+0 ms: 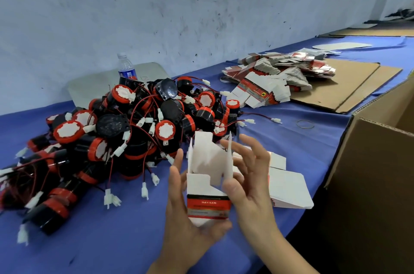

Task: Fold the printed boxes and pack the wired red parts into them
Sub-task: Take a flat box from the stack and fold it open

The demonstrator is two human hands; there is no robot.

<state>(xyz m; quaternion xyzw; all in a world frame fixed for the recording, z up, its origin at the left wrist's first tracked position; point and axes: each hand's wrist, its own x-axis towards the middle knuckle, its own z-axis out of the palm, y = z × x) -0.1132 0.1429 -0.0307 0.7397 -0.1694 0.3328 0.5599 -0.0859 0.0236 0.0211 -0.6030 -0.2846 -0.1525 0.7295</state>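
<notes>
A printed white box (208, 191) with a red and black band stands half unfolded between my hands, its top flaps up and open. My left hand (186, 217) cradles its base and left side, thumb up along the wall. My right hand (248, 175) grips the right wall, fingers spread behind the flaps. A big heap of wired red and black parts (125, 130) with white connectors lies on the blue table (107, 240) to the left. Flat box blanks (289, 188) lie just right of my hands.
A larger pile of flat printed boxes (280, 74) sits at the back right, partly on cardboard sheets (349, 85). An open brown carton (376, 173) stands at the right edge. A water bottle (126, 69) stands behind the heap. A rubber band (305, 124) lies near the carton.
</notes>
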